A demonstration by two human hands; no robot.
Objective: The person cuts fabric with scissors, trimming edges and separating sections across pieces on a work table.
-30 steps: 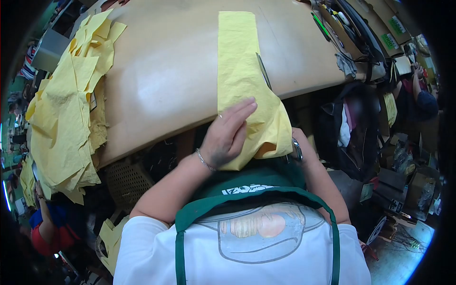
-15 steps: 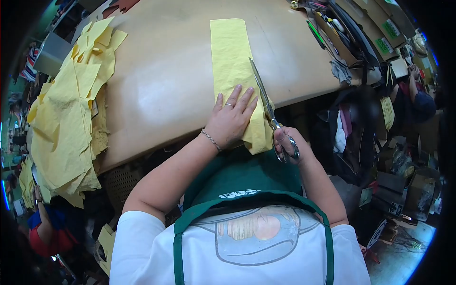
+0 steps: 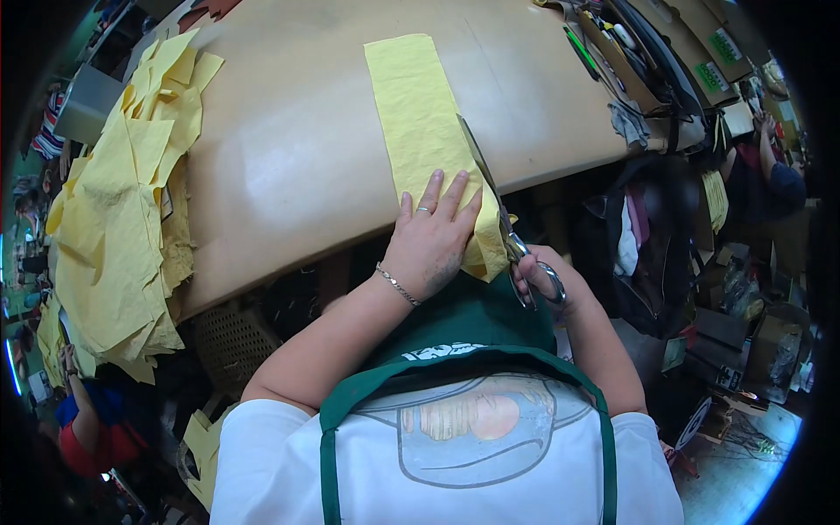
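Note:
A long strip of yellow cloth [image 3: 416, 105] lies on the brown table, its near end hanging over the front edge. My left hand [image 3: 433, 232] rests on the cloth near that edge, palm down with fingers spread. My right hand [image 3: 544, 276] is closed around the handles of metal scissors [image 3: 490, 179]. The scissors point up and away along the cloth's right side, and part of a blade overlaps it. A small folded bit of yellow cloth shows beside the blades.
Layered yellow cloth pieces [image 3: 118, 210] hang over the table's left end. Pens, tools and boxes [image 3: 612, 52] stand at the back right. A dark bag [image 3: 652, 245] hangs below the table's right side. Other people are at far left and far right.
The scissors came into full view from beneath the cloth in my right hand. My left hand flattened and spread on the cloth. The cloth's far end shifted left and now slants.

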